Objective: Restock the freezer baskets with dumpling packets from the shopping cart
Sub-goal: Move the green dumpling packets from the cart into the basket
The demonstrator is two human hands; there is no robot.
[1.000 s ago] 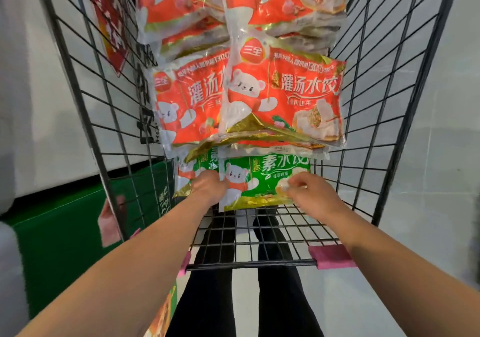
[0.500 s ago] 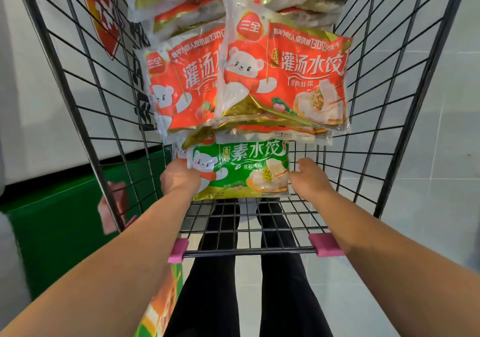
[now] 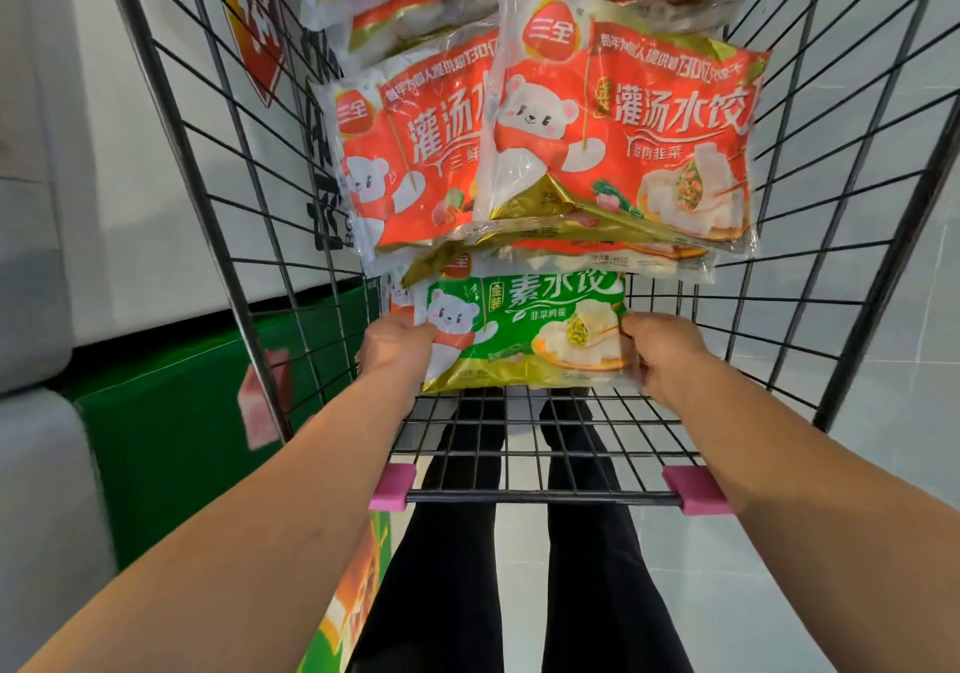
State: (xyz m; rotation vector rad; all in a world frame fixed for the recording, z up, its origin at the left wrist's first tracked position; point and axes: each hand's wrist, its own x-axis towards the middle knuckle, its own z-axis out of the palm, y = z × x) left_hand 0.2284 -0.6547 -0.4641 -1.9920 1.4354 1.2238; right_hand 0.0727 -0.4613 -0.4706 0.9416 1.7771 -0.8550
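Item: green dumpling packet [image 3: 524,332], flat pouch with a bear and plated dumplings printed on it. Location: between the two hands, at the near end of the shopping cart [image 3: 519,423], just above its wire floor. Long axis runs side to side, from one hand to the other; its far edge is tucked under the stack beyond.

Left hand [image 3: 397,347]: grips the packet's left short edge, fingers curled round it. Right hand [image 3: 657,353]: grips the right short edge likewise. Both are equally near; neither leads.

Beyond the hands: red dumpling packets [image 3: 623,142], overlapping in a pile that rises toward the cart's far end, the lowest resting on the green packet's upper edge.

Judgement: the coming move is a pull toward the body, straight out from under the pile; the red packets may slide as it comes free.

Left of the left hand, outside the wire: a green cabinet [image 3: 171,438]. Freezer baskets: not identifiable.
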